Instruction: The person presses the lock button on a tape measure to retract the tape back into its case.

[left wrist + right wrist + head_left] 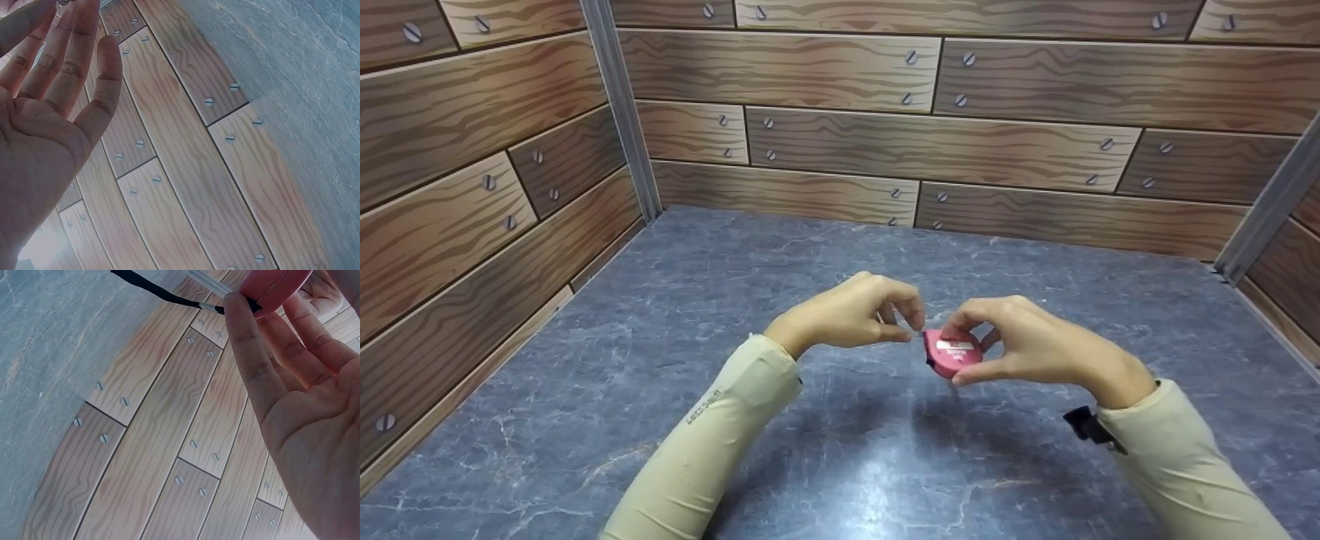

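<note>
A round pink tape measure (949, 362) with a pale label is held above the table by my right hand (1039, 343), thumb on its near edge and fingers on its far side. Its black wrist strap (160, 292) hangs out in the right wrist view. My left hand (847, 311) is at the case's left edge, thumb and forefinger closing on its small end tab. In the left wrist view, a bit of metal (65, 2) shows at those fingertips, mostly cut off by the frame's top. The other left fingers are loosely bent.
Beneath both hands lies a dark grey-blue marbled tabletop (675, 300). Wood-plank-patterned walls (840, 139) enclose it at the back and sides, with grey metal posts (622, 112) at the corners. A black clip (1086, 425) sits at the right sleeve's cuff.
</note>
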A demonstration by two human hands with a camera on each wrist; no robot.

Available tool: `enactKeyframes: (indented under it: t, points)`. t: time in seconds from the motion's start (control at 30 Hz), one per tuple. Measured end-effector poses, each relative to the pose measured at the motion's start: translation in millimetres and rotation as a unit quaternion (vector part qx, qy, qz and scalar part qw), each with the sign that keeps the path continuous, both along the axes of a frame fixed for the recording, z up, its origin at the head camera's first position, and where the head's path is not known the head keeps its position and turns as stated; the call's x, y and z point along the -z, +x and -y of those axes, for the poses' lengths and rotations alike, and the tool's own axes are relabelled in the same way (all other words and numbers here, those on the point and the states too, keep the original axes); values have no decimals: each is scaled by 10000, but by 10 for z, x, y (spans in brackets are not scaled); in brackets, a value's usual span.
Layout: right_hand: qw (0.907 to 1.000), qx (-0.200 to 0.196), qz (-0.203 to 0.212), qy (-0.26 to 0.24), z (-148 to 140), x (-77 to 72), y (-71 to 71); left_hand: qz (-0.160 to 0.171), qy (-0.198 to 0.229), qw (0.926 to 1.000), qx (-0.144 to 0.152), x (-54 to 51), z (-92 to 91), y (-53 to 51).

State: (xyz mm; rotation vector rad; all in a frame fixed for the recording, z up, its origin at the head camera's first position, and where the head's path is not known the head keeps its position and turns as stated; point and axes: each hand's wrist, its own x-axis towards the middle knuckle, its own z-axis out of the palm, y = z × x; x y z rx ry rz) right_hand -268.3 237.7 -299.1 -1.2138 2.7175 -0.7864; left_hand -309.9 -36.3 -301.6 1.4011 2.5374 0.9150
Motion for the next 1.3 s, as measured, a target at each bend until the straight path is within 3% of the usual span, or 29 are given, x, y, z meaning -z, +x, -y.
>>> enactKeyframes:
  t: [0.23,0.83,1.07,1.3]
  points:
    - [9998,96,27,147,-16,76,-112,-98,-25,9999,-44,-4,27,-34]
    - [9956,210,-5,912,225,363,-577,-126,-57,9993,-356,-39,178,-129]
    - [9930,220,72,1157,304,433,-644,-95,-31,9989,-451,-76,218,-124]
    - [9944,123,51,1046,270,443,-669,-145,-12,9988,-473,-107,207,-124]
